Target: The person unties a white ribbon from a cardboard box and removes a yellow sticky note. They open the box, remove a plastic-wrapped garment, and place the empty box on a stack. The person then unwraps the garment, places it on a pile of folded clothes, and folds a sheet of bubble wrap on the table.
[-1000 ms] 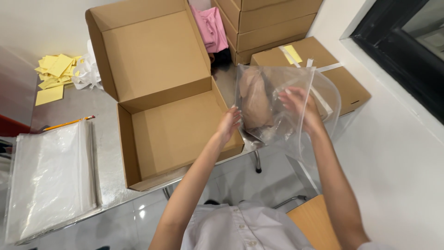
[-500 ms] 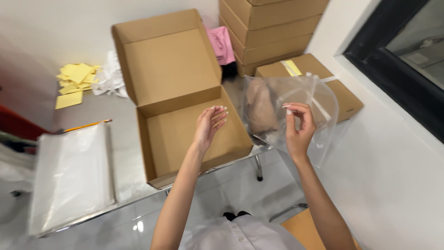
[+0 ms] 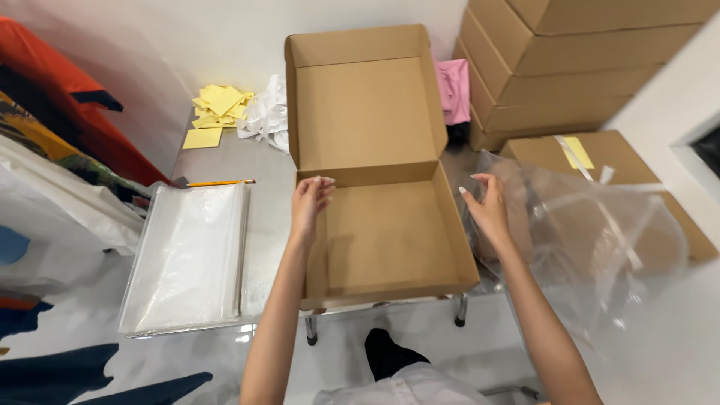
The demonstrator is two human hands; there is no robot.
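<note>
left hand (image 3: 310, 201) fingers loosely curled, holding nothing, at the open cardboard box's (image 3: 382, 217) left wall; right hand (image 3: 486, 208) fingers spread, empty, at its right wall. the box sits on the tabletop (image 3: 262, 187), a clear plastic bag (image 3: 600, 225) right of it, a stack of clear sleeves (image 3: 187, 255) left.

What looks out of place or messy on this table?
Little stands out. A crumpled white wad lies beside loosely scattered yellow notes at the table's far edge, unlike the squared bag stack. A loose clear bag billows off the right side by the right hand. The open box is undamaged.
</note>
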